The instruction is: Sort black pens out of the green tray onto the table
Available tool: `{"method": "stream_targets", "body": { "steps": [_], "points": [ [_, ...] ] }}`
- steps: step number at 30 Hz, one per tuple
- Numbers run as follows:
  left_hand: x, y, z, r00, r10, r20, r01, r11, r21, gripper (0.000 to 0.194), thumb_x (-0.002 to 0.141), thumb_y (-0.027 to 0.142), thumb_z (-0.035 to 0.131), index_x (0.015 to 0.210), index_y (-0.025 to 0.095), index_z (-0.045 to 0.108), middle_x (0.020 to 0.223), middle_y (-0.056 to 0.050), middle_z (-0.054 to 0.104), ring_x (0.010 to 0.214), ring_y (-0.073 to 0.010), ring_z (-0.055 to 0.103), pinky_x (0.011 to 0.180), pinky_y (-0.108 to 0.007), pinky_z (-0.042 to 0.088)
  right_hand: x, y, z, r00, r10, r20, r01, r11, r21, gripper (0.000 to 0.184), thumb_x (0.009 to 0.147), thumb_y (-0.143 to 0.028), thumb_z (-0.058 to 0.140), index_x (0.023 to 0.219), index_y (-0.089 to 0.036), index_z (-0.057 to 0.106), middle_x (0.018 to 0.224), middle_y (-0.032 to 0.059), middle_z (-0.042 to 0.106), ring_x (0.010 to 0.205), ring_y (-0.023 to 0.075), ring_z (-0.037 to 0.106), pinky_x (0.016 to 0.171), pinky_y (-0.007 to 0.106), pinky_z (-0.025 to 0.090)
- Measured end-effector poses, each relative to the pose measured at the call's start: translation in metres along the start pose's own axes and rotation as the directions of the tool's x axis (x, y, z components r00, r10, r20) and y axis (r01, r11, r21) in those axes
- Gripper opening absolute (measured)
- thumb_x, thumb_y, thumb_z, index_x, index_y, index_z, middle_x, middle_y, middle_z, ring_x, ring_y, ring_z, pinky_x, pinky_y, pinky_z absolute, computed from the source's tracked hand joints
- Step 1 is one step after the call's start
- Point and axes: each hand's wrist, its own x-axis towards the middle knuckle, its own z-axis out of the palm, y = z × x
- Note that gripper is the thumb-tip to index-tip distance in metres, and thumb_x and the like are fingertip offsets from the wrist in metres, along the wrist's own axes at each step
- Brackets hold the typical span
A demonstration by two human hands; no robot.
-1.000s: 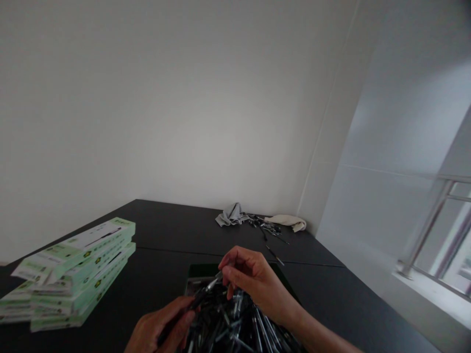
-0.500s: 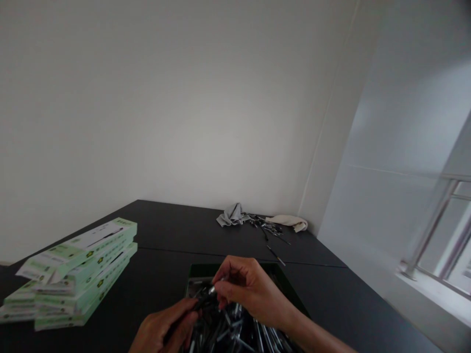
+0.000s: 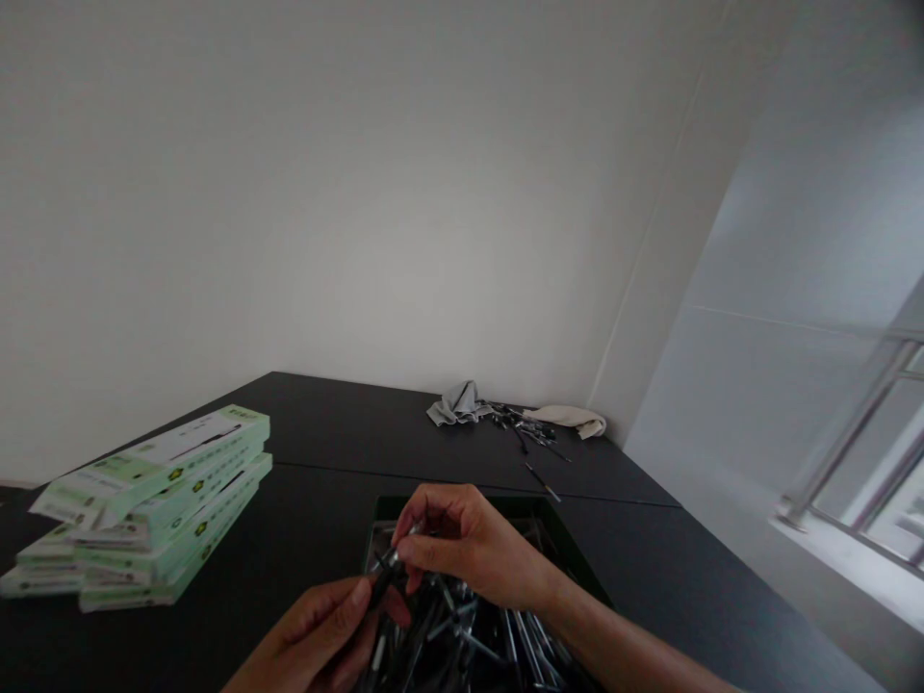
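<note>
Over a dark green tray point(image 3: 570, 549), both of my hands meet at one slim black pen point(image 3: 382, 583). My left hand point(image 3: 321, 630) pinches its dark barrel between thumb and fingers. The upper end, which looks clear or silvery, is gripped by the fingertips of my right hand point(image 3: 469, 544). The pen tilts up towards the right; its ends are partly covered by fingers. Beneath the hands, the tray holds many loose black and clear pens or pen parts point(image 3: 451, 630), too dark to tell apart.
Green-and-white boxes point(image 3: 180, 472) are stacked unevenly on the black table point(image 3: 324, 414) at the left. Towards the back right lie a grey cloth point(image 3: 458, 404), a heap of pens point(image 3: 520, 422) and a cream cloth point(image 3: 574, 419). A single pen point(image 3: 541, 481) lies behind the tray.
My hands have shifted slightly left with the pen, which now slants more steeply. The table and its things appear a little higher in the view.
</note>
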Motion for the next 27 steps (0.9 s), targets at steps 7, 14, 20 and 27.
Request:
{"method": "stream_targets", "body": {
  "steps": [7,14,20,27],
  "points": [
    [0.005,0.009,-0.009,0.978,0.117,-0.171,-0.131,0.988,-0.077,0.039,0.066,0.054,0.076,0.072,0.017,0.067,0.054,0.005,0.052,0.047,-0.0066,0.042,0.043,-0.016,0.033,0.021,0.022,-0.037,0.985,0.083,0.15,0.043,0.726,-0.686,0.025,0.089,-0.028,0.054,0.111,-0.017,0.059,0.087,0.0022,0.065,0.076,0.0126,0.06,0.068,0.024,0.048],
    [0.006,0.011,-0.01,0.941,0.199,-0.273,-0.211,0.977,-0.015,0.035,0.07,0.049,0.074,0.089,0.02,0.067,0.064,0.002,0.067,0.052,-0.0105,0.057,0.052,-0.02,0.044,0.041,0.086,-0.033,0.919,0.211,0.334,0.22,0.428,-0.876,0.048,0.079,-0.033,0.067,0.118,-0.006,0.06,0.119,0.0218,0.061,0.11,0.0331,0.055,0.095,0.044,0.04],
    [0.005,0.016,-0.01,0.909,0.211,-0.359,-0.221,0.975,0.013,0.038,0.066,0.048,0.076,0.09,0.02,0.066,0.063,0.001,0.069,0.052,-0.0132,0.06,0.051,-0.022,0.048,0.017,0.081,-0.033,0.822,0.368,0.434,0.355,0.265,-0.896,0.032,0.086,-0.029,0.056,0.114,-0.016,0.064,0.11,0.014,0.066,0.107,0.0303,0.058,0.091,0.041,0.043],
    [0.006,0.013,-0.011,0.901,0.229,-0.37,-0.222,0.973,0.061,0.039,0.066,0.052,0.075,0.088,0.02,0.067,0.061,0.0,0.069,0.051,-0.015,0.061,0.049,-0.023,0.049,-0.017,0.035,-0.062,0.802,0.457,0.385,0.245,0.336,-0.909,0.027,0.085,-0.031,0.062,0.109,-0.019,0.067,0.117,0.0134,0.066,0.115,0.0301,0.056,0.099,0.049,0.035]
  ]
}}
